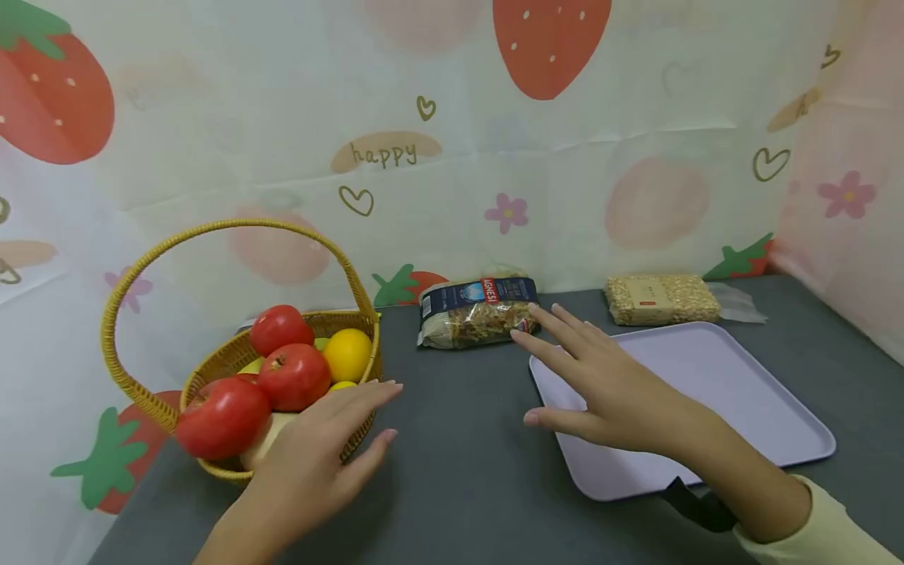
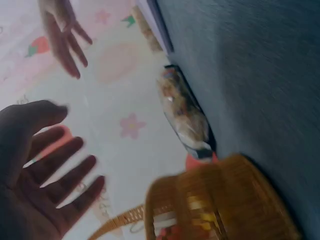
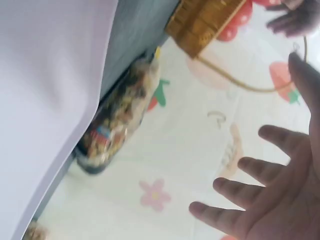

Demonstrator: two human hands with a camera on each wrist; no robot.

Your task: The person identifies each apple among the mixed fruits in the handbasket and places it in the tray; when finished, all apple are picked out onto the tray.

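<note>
1. Strawberry-print cloth (image 1: pixel 452 173): rises behind the table's far edge.
2. Table (image 1: pixel 459 439): gray; an open lane runs between basket and tray.
3. Tray (image 1: pixel 741 408): pale lilac, thin raised rim, on the table's right side.
4. Basket (image 1: pixel 219 365): yellow wicker, near the table's left edge, its tall handle arching above the rim.
5. Hands: both open, fingers extended. The left hand (image 1: pixel 318 447) is by the basket's near right side, contact unclear; the right hand (image 1: pixel 603 380) hovers about the tray's left edge.
6. AGNESI packet (image 1: pixel 480 312) and grain packet (image 1: pixel 660 300): along the back edge.
7. Red apples (image 1: pixel 293 377): heaped in the basket beside yellow fruit (image 1: pixel 348 355).
</note>
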